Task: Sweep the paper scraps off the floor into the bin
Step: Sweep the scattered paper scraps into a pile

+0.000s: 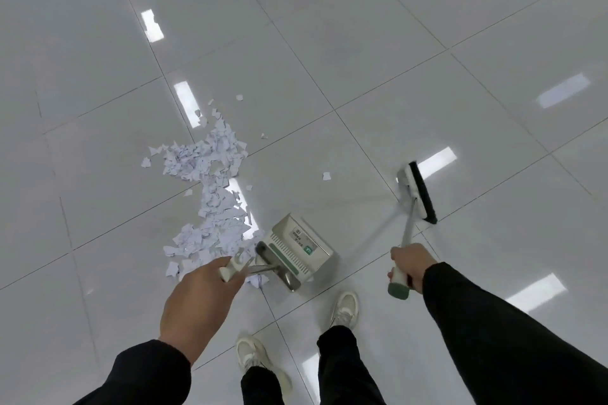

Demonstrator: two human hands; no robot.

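White paper scraps (210,187) lie heaped left of the dustpan (294,248), whose handle the left hand (197,302) grips. The right hand (411,268) grips the broom (418,194), whose head sits well right of the pile. No bin visible.

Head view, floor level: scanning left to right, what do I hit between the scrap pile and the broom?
paper scraps → left hand on the dustpan handle → dustpan → lone scrap → right hand gripping the broom handle → broom head
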